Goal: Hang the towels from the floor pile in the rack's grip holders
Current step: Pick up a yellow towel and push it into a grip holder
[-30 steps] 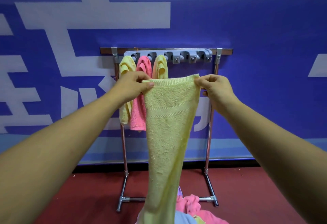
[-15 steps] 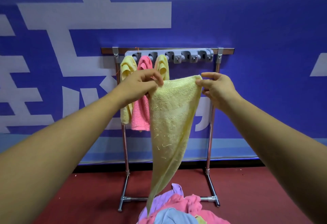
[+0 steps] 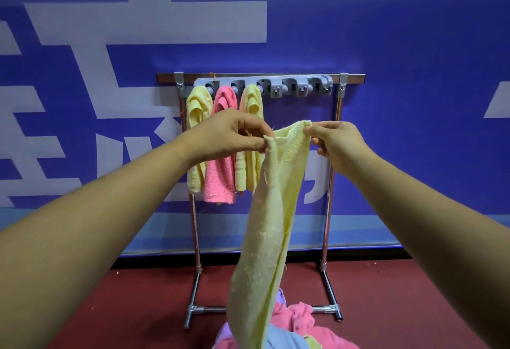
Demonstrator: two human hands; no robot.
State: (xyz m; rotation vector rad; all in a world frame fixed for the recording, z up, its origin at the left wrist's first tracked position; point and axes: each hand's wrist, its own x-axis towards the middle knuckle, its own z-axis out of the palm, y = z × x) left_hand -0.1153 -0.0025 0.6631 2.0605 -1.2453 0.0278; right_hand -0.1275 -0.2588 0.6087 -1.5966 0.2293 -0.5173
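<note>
yellow towel (image 3: 271, 210) hangs long-axis vertical before the rack (image 3: 335, 139) | left hand (image 3: 231, 135) and right hand (image 3: 335, 141) pinch its top corners | three towels (image 3: 220, 161) hang behind | floor pile (image 3: 298, 329) under its tail

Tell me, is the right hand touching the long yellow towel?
Touching. The head view shows the right hand pinching the towel at its top corner, between thumb and fingers.

The rack (image 3: 328, 210) is standing on the floor (image 3: 138, 307) before the wall (image 3: 414, 45). Three towels (image 3: 220, 180) are hanging from the left end of the rack's holder strip (image 3: 276, 86). In front of the rack, a fourth towel (image 3: 270, 224) is hanging between the left hand (image 3: 231, 133) and right hand (image 3: 339, 141), above the pile (image 3: 298, 321) lying at the rack's foot.
</note>
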